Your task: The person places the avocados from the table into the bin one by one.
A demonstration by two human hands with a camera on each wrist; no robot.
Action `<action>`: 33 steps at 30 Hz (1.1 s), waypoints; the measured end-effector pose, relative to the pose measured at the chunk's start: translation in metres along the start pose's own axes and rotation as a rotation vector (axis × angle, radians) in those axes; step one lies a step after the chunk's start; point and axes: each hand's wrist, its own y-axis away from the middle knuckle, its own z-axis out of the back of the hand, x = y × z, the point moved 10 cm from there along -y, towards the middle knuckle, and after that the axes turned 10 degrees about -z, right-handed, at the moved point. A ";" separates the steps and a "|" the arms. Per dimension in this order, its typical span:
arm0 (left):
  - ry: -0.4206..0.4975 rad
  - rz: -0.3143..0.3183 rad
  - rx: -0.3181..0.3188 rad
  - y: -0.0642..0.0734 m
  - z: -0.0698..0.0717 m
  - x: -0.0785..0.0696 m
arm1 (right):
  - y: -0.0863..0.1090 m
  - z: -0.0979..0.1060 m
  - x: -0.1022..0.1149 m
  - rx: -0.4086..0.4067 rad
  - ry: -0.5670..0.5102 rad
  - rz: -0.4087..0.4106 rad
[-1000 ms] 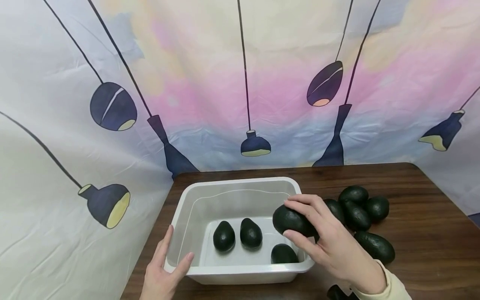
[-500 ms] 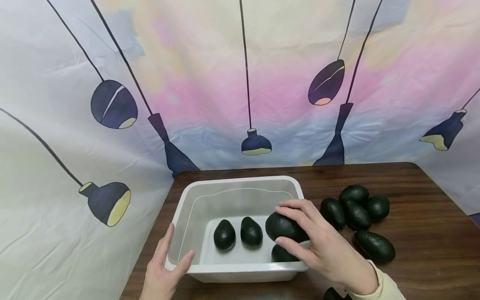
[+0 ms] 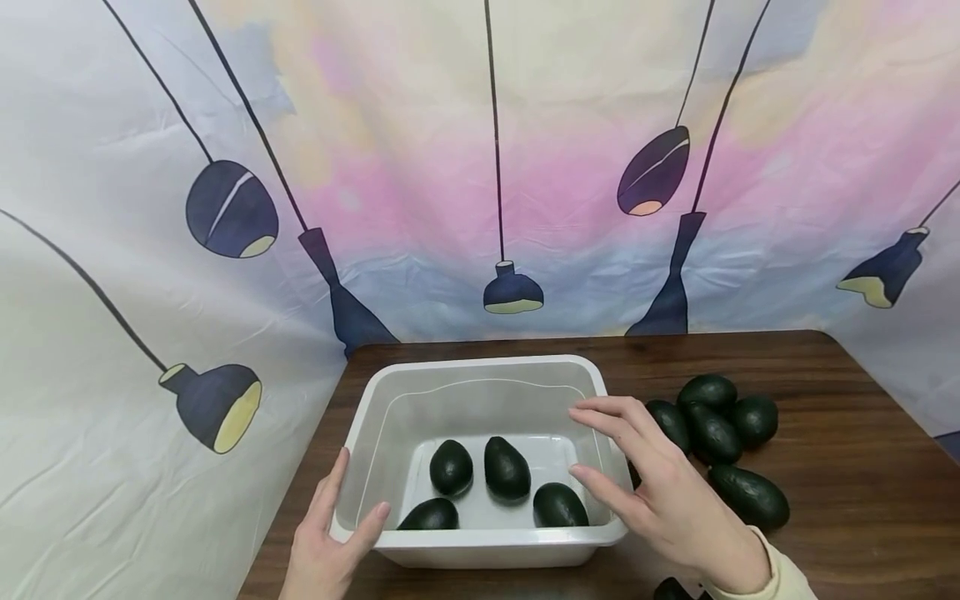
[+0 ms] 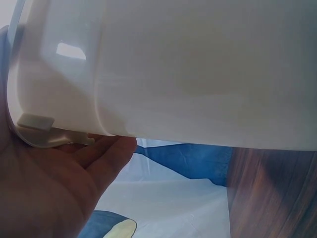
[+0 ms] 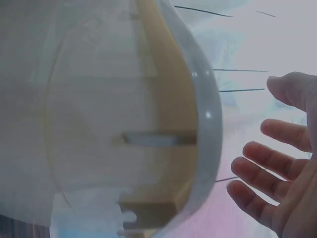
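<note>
A white plastic tub (image 3: 487, 537) stands on the table with several dark green avocados inside, among them one near the middle (image 3: 507, 471) and one at the front left (image 3: 429, 514). My left hand (image 3: 322, 533) grips the tub's front left corner, thumb at the front and fingers along the left side; the left wrist view shows its fingers (image 4: 111, 158) below the rim. Over the tub's right rim, my right hand (image 3: 660, 483) hovers with fingers spread and nothing between them. The right wrist view shows its fingers apart, beside the tub's rim (image 5: 208, 114).
Several more avocados (image 3: 714, 433) lie in a group on the dark wooden table (image 3: 847, 467), right of the tub. Another dark object (image 3: 671, 590) shows at the bottom edge, partly behind the right sleeve. A lamp-patterned cloth (image 3: 420, 167) hangs behind the table.
The avocado my right hand held has been let go into the tub, and those inside have shifted, with one now at the front left. The right hand has drawn back right; the left stays.
</note>
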 end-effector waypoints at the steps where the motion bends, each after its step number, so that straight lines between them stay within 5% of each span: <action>1: 0.004 0.019 0.016 0.000 -0.001 0.001 | 0.000 0.001 -0.001 -0.005 -0.005 0.000; 4: 0.016 0.068 0.055 -0.001 -0.004 0.005 | 0.002 0.007 -0.003 -0.027 -0.015 -0.002; 11: -0.014 -0.032 -0.024 -0.001 0.002 -0.003 | 0.006 0.025 -0.014 -0.088 0.036 -0.058; 15: -0.022 -0.034 -0.032 0.000 0.003 -0.004 | 0.009 0.040 -0.023 -0.131 0.056 -0.090; 22: -0.005 0.060 0.040 0.001 -0.001 0.003 | 0.024 0.066 -0.056 -0.176 0.157 -0.206; 33: 0.007 0.097 0.070 0.001 -0.004 0.008 | 0.056 0.095 -0.108 -0.196 0.270 -0.403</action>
